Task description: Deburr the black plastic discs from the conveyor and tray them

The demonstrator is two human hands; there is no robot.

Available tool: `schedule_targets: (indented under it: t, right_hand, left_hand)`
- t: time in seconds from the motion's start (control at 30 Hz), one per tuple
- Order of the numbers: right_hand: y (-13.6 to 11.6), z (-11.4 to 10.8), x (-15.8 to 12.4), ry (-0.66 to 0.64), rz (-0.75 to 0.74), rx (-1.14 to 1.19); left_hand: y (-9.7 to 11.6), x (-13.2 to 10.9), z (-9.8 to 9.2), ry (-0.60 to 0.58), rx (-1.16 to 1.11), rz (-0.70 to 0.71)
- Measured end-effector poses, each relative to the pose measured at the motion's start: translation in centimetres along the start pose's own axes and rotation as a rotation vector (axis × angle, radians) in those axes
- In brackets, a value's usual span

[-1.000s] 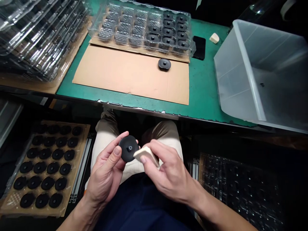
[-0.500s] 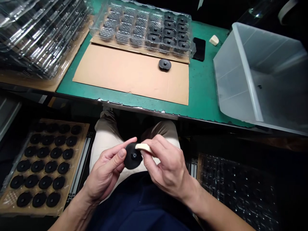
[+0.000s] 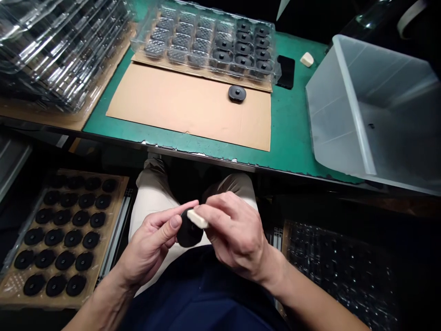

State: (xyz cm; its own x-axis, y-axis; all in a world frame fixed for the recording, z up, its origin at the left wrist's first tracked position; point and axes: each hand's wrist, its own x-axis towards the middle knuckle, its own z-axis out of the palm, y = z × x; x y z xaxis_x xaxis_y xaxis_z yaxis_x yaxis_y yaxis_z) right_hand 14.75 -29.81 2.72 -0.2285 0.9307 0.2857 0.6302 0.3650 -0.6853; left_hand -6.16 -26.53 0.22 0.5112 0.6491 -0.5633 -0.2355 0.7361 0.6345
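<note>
Above my lap, my left hand (image 3: 155, 243) grips a round black disc-shaped part (image 3: 189, 236) by its left edge, thumb on the near face. A small cream-coloured block, like a sponge or eraser (image 3: 197, 219), is pinched in my right hand (image 3: 237, 234). The block lies against or just over the disc's face and hides its centre. On the cardboard sheet (image 3: 165, 99) in front of me sits a similar black part (image 3: 237, 94) with a small raised hub.
Behind the cardboard stands a clear compartment tray (image 3: 179, 53), partly filled with black parts. Stacked clear trays (image 3: 62, 55) are at left, a translucent bin (image 3: 330, 115) at right. A phone-like black slab (image 3: 285, 72) and another cream block (image 3: 306, 59) lie between. A filled tray (image 3: 65, 239) sits lower left.
My right hand has moved the cream block from the disc's upper edge down and left across its face, now covering the hub. The disc has tilted slightly; my left hand keeps its grip.
</note>
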Motion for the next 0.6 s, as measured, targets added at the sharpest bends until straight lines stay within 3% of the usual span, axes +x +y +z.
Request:
schedule_targets:
  t: [0.07,0.13,0.23,0.3,0.47,0.6]
  right_hand:
    - [0.1,0.0,0.2,0.028,-0.043,-0.03]
    - [-0.3,0.3,0.3,0.078,0.089,0.014]
    - [-0.8,1.1,0.2,0.033,0.347,0.179]
    - [-0.9,1.4,0.0,0.015,0.377,0.199]
    - [0.0,0.6,-0.1,-0.006,0.105,0.039]
    - [0.4,0.1,0.1,-0.082,-0.117,-0.025]
  left_hand:
    - [0.0,0.0,0.1,-0.018,-0.051,-0.005]
    - [0.1,0.1,0.4,0.048,-0.1,0.073]
    - [0.3,0.3,0.8,0.191,-0.126,0.208]
    - [0.4,0.3,0.5,0.187,-0.094,0.169]
    - [0.5,0.2,-0.5,-0.001,0.03,-0.048]
    - [0.1,0.3,-0.4,-0.163,-0.087,-0.151]
